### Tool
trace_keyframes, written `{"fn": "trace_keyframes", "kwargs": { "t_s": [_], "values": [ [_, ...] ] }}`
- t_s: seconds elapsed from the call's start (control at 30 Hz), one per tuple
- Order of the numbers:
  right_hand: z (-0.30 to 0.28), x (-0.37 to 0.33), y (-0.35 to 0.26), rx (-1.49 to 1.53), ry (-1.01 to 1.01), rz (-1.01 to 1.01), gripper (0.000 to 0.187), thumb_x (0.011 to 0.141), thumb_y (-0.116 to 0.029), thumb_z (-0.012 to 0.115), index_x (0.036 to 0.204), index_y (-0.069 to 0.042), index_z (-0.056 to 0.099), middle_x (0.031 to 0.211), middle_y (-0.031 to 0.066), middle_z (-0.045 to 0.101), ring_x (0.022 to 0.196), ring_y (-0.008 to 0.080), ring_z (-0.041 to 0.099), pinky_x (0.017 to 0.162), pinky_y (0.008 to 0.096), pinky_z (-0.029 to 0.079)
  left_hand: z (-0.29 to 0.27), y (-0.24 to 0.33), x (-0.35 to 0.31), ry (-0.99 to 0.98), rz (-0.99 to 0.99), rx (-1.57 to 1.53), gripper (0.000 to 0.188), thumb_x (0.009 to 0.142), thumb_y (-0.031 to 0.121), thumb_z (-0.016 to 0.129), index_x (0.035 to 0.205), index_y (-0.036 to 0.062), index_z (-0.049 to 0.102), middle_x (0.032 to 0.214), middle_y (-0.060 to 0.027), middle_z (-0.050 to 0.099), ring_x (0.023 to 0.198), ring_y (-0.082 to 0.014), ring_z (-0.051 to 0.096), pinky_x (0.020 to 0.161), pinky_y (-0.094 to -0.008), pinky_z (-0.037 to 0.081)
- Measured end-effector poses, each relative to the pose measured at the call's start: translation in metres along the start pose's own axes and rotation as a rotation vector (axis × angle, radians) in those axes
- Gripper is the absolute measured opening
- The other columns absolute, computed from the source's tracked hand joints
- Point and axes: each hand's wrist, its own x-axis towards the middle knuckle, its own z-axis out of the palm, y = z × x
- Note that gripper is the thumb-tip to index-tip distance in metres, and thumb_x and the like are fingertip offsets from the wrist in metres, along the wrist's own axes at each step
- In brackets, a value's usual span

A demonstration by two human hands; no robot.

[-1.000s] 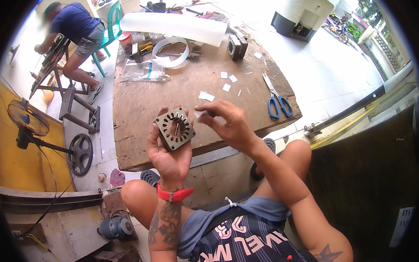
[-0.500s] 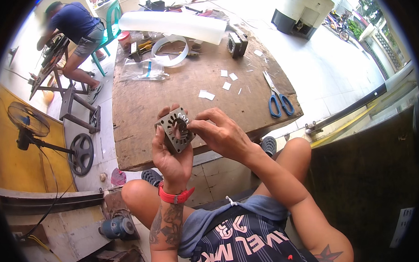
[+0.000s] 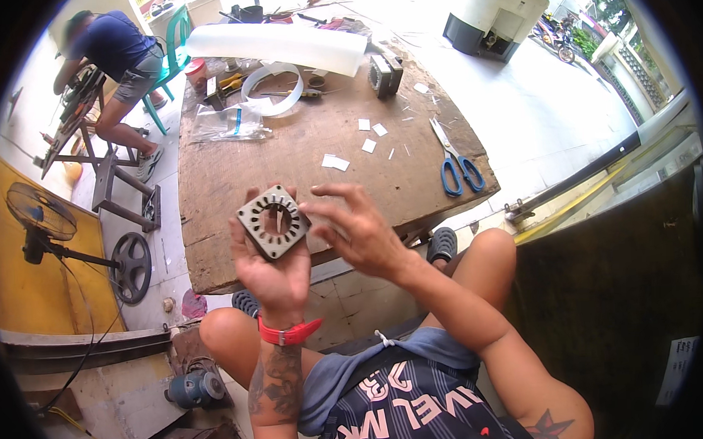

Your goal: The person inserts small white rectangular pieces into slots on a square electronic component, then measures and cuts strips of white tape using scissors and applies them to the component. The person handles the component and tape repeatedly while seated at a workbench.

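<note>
My left hand [image 3: 276, 278] holds a square metal stator core [image 3: 261, 238] from below, on its palm with the fingers around the sides. A ring of slots surrounds the core's round central hole, and its top face is turned up towards me. Just right of the core is my right hand [image 3: 365, 236], fingers apart and nothing visible in them. Its fingertips are close to the core's right edge; whether they touch it I cannot tell. Beyond both hands, several small white insulation-paper pieces [image 3: 335, 163] lie on the wooden table [image 3: 302, 144].
Blue-handled scissors [image 3: 452, 173] lie at the table's right edge. Farther back are another stator-like block [image 3: 383, 76], a white strip loop [image 3: 295, 94], a clear plastic bag [image 3: 224, 123] and a white sheet roll [image 3: 276, 47]. At left are a fan [image 3: 46, 218] and a person [image 3: 121, 46] working.
The stator core has tipped flatter, its slotted face turning upward, and sits slightly lower left in view. My right hand's fingers have gone from pinched at its edge to spread apart.
</note>
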Motion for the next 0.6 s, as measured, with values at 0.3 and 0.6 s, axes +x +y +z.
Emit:
{"fn": "trace_keyframes", "kwargs": {
  "t_s": [0.3,0.6],
  "values": [
    [-0.003,0.022,0.089,-0.487,-0.02,0.301,0.022,0.099,-0.026,0.07,0.111,-0.008,0.071,0.109,0.0141,0.066,0.106,0.0326,0.061,0.094,0.0445,0.047,-0.004,0.014,0.004,0.034,-0.085,-0.1,0.062,0.109,0.051,0.046,0.152,0.0048,0.049,0.151,-0.0166,0.056,0.144,-0.0372,0.048,0.12,-0.0601,0.038],
    [-0.003,0.014,0.005,0.309,0.058,0.166,0.022,0.093,-0.001,0.074,0.114,-0.005,0.071,0.097,0.0109,0.072,0.089,0.0236,0.071,0.077,0.036,0.057,0.002,0.009,0.001,-0.025,-0.079,0.01,0.06,0.105,0.048,0.05,0.148,0.0055,0.05,0.151,-0.024,0.052,0.143,-0.0376,0.048,0.122,-0.0547,0.036]
  ]
}}
